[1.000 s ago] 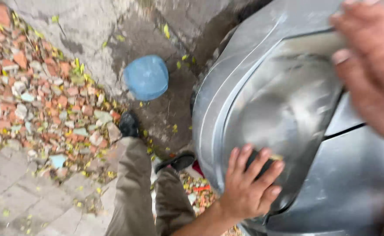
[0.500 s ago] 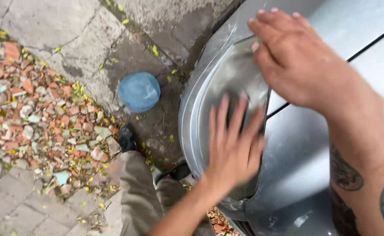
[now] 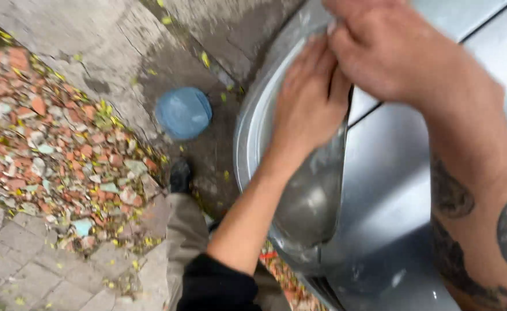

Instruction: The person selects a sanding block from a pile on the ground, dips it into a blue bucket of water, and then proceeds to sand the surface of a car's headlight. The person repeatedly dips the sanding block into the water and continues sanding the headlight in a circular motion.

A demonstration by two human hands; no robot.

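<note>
Silver car headlight [image 3: 311, 201] under left hand [image 3: 308, 103], flat open grip, right hand [image 3: 391, 52] overlapping, grip unclear

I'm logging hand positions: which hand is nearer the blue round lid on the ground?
Left. The left hand lies flat on the car's headlight, just right of the blue lid; the right hand is farther right, on the silver hood.

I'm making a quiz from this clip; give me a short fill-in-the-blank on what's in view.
1. Both hands, the left hand and the right hand, rest on a silver ____.
2. The round lid on the ground is ____ in colour.
3. The tattooed forearm belongs to the ____ arm.

Missing words: car; blue; right
</note>
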